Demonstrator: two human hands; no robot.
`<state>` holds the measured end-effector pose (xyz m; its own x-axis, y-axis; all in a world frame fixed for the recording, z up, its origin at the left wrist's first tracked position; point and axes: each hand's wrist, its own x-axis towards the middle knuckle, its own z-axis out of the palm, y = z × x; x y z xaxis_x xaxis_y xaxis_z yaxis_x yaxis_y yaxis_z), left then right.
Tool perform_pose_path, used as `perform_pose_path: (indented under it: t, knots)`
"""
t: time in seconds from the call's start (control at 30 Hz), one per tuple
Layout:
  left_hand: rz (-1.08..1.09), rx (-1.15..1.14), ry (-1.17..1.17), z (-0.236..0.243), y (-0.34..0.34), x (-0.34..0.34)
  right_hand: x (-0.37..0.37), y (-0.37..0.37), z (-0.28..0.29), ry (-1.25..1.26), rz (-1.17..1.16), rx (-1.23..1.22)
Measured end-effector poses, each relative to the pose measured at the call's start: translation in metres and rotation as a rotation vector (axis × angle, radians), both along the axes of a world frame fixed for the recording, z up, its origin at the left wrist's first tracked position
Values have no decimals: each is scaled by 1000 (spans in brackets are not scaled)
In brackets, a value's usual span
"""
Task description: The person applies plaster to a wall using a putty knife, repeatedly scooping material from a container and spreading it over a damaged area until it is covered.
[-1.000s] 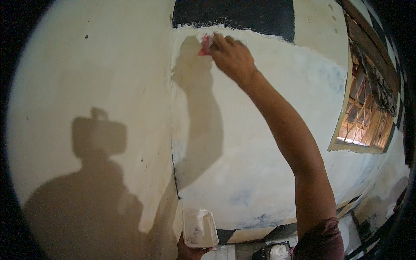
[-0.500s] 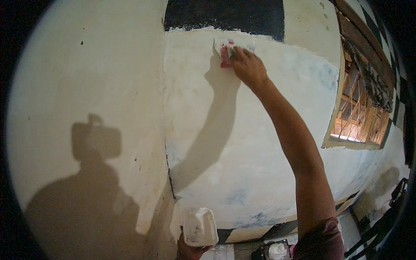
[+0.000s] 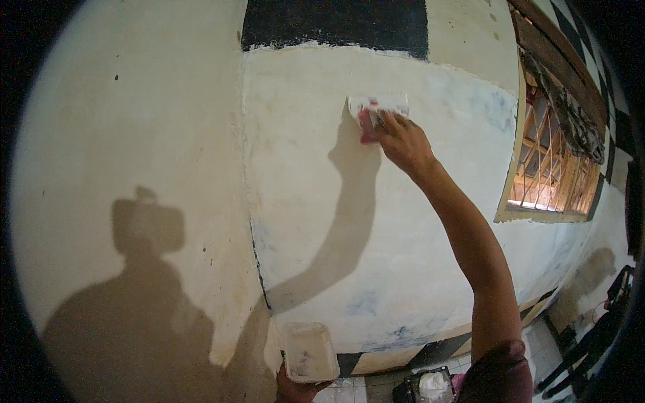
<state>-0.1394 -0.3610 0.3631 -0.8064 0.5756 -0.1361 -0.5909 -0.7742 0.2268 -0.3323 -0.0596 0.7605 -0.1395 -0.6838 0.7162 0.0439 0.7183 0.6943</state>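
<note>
My right hand [image 3: 405, 144] is closed round a putty knife [image 3: 369, 121] with a wide pale blade and a red part at the handle. The blade lies against the whitish coated wall [image 3: 309, 168], below a black painted block [image 3: 336, 23]. Low in the view, my left hand [image 3: 295, 389] grips a white rectangular tub [image 3: 312, 356] from beneath. Pale smears of putty coat the tub's inside. Bluish patches [image 3: 400, 334] show through the coating lower down.
A barred window [image 3: 551, 164] with a dark cloth opens on the right. Below, a white lump [image 3: 431, 385] rests on a dark stand above the tiled floor [image 3: 349, 389]. What looks like a person's dark legs [image 3: 584, 352] stand at far right. A wall corner [image 3: 250, 201] runs down left of centre.
My right hand has drawn the putty knife down the wall and slightly right, away from the black block. The view has shifted a little. My left hand still holds the tub.
</note>
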Motion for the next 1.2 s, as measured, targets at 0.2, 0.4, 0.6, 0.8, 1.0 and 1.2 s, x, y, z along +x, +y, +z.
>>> perform_pose_path:
  t: [0.2,0.4,0.6,0.8,1.0,1.2]
  knots:
    - [-22,-20,-3,-1,9,1,33,25,59,118,-105,-152]
    - [-41,-47,-13,5,13,2,30,44,13,-58,-218,-142]
    - [-42,-53,-23,6,15,4,83,55,35,-60,-111,-648]
    - [-17,-61,-49,7,7,8,85,88,84,157,-196,-959]
    - [69,-50,-155,7,-3,20,-5,19,81,140,44,-933]
    - [175,15,-116,2,-15,28,-73,-152,73,113,420,-758]
